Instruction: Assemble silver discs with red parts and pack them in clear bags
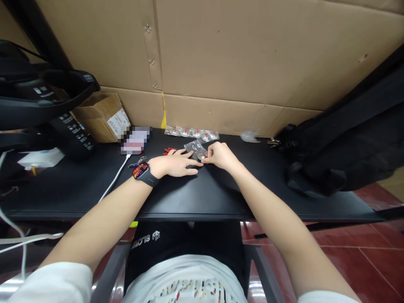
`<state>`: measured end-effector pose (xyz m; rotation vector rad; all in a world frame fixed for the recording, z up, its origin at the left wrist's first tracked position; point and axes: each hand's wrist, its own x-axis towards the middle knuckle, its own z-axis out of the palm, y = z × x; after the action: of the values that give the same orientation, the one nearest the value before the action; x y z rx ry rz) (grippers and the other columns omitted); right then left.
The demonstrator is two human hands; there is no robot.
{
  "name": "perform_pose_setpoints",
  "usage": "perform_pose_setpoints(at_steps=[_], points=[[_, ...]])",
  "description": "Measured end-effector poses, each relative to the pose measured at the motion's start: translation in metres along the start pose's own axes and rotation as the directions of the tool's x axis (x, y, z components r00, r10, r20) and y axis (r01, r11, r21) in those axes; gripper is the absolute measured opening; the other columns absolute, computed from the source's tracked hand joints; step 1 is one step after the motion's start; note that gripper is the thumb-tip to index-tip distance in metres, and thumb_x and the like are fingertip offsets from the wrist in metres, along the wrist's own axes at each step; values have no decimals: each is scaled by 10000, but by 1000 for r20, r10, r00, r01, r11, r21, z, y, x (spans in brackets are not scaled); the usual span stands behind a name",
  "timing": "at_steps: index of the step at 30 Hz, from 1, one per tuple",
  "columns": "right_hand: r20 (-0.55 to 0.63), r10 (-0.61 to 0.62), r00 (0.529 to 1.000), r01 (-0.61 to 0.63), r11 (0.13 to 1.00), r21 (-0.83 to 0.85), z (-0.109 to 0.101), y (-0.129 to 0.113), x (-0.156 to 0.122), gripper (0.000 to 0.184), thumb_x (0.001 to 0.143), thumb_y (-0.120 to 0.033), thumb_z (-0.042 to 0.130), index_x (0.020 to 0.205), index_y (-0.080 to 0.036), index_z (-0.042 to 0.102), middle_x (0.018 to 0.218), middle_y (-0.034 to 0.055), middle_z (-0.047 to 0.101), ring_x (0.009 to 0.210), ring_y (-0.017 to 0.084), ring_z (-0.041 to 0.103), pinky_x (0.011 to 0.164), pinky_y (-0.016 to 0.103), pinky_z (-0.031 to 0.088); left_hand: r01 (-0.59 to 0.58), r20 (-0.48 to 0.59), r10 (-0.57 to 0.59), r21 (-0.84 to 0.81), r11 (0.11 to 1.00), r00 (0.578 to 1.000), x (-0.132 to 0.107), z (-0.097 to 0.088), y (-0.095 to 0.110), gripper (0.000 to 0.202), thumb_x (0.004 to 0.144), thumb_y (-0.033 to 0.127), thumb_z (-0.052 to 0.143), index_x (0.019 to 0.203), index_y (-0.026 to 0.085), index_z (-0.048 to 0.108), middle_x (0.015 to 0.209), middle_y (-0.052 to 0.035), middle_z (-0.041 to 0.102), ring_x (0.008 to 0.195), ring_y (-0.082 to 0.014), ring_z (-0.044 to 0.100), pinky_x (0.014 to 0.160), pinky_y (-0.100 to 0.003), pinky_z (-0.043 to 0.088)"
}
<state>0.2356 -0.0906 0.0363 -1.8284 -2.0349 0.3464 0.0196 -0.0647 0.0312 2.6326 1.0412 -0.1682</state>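
A small clear plastic bag (195,148) lies on the black table between my hands, with a round metallic item showing red at its lower end. My right hand (221,155) is closed in a pinch at the bag's lower right corner. Palm down, my left hand (180,164) has its fingers spread, and the index fingertip is close to the right hand's fingertips. Small red pieces (169,150) lie just beyond the left fingers. Behind the hands is a row of similar clear bags (196,133), each with a round item marked red.
At the left stand a cardboard box (100,120), a black bottle (74,134) and a blurred-out phone (136,140) on a white cable (114,179). A keyring (138,162) lies near the left wrist. A crumpled clear bag (250,136) and black bag (334,139) are at the right.
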Motion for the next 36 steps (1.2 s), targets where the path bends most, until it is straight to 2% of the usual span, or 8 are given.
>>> perform_pose_setpoints(at_steps=[6, 10, 16, 23, 28, 33, 36], points=[[46, -29, 999, 27, 999, 47, -4, 6, 1, 209, 666, -115, 874, 628, -183, 679, 669, 9, 725, 662, 164, 665, 635, 255, 455, -27, -21, 27, 15, 1000, 999, 1, 1, -2, 545, 926, 684, 518, 1442, 518, 571, 1710, 32, 301, 1594, -388, 182, 1235, -643, 131], [81, -65, 995, 62, 997, 39, -3, 9, 2, 196, 653, -79, 869, 671, -181, 702, 692, 9, 731, 695, 170, 687, 641, 247, 469, -37, -6, 37, 48, 998, 999, 1, 1, -2, 558, 935, 692, 497, 1466, 523, 543, 1720, 34, 271, 1601, -386, 152, 1239, -638, 116], [45, -42, 998, 44, 999, -31, 1, 8, 4, 154, 724, -119, 834, 723, -195, 700, 766, 23, 747, 743, 175, 697, 678, 248, 471, -46, 15, 45, 74, 996, 999, 0, -1, -1, 571, 941, 688, 497, 1490, 529, 507, 1732, 19, 228, 1608, -396, 104, 1235, -652, 105], [-15, -29, 999, 25, 979, -204, 4, -1, 2, 103, 813, -202, 766, 826, -246, 673, 926, 18, 758, 874, 222, 699, 670, 275, 422, -40, 22, 39, 59, 997, 999, 0, -2, -2, 574, 944, 686, 506, 1490, 511, 518, 1742, 9, 181, 1609, -408, 82, 1236, -660, 106], [-60, -76, 995, 59, 967, -246, 8, 0, 6, 80, 883, -263, 727, 885, -252, 647, 946, 41, 737, 878, 244, 676, 690, 302, 432, -69, -13, 69, -3, 998, 998, -1, -1, -3, 529, 925, 663, 558, 1439, 535, 566, 1736, 33, 189, 1608, -417, 86, 1228, -686, 96], [-130, -167, 977, 124, 949, -291, 18, 3, 15, 70, 924, -288, 691, 965, -247, 652, 1120, 86, 703, 1024, 268, 639, 706, 306, 454, -94, -23, 92, -63, 994, 995, -1, 0, -1, 495, 902, 629, 614, 1384, 520, 625, 1728, 39, 223, 1606, -411, 115, 1227, -684, 132], [-144, -185, 972, 134, 942, -306, 22, 4, 18, 73, 944, -294, 655, 989, -236, 656, 1151, 106, 682, 1051, 274, 626, 710, 312, 463, -101, -10, 100, -66, 993, 995, -3, -4, -1, 519, 875, 610, 652, 1381, 497, 632, 1727, 29, 245, 1609, -396, 110, 1234, -665, 136]])
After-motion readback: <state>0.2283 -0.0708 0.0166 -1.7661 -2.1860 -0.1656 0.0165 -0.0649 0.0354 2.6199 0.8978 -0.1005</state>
